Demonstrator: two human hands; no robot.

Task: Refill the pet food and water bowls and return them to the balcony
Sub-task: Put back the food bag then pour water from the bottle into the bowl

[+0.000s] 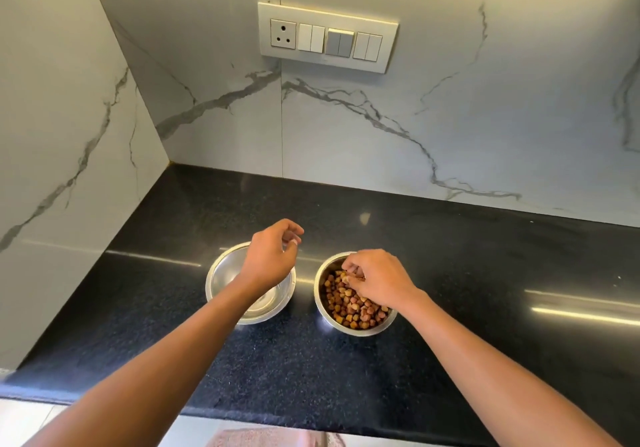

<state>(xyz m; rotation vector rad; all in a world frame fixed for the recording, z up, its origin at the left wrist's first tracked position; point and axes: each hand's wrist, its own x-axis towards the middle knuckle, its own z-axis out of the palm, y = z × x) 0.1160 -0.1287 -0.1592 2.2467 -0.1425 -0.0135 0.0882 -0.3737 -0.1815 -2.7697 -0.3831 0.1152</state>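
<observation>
Two steel bowls stand side by side on the black counter [450, 256]. The left bowl [225, 277] looks empty of food; whether it holds water I cannot tell. The right bowl [325, 311] holds brown and tan kibble [349, 304]. My left hand [272, 256] hovers over the far rim of the left bowl, fingers loosely curled, holding nothing that I can see. My right hand [375, 278] reaches down into the right bowl, its fingertips pinched among the kibble at the far side. Part of each bowl is hidden by my arms.
Marble-look walls close the counter at the back and at the left, forming a corner. A switch panel [327, 36] with a socket is on the back wall. The counter's front edge [277, 422] runs along the bottom, with pale floor below.
</observation>
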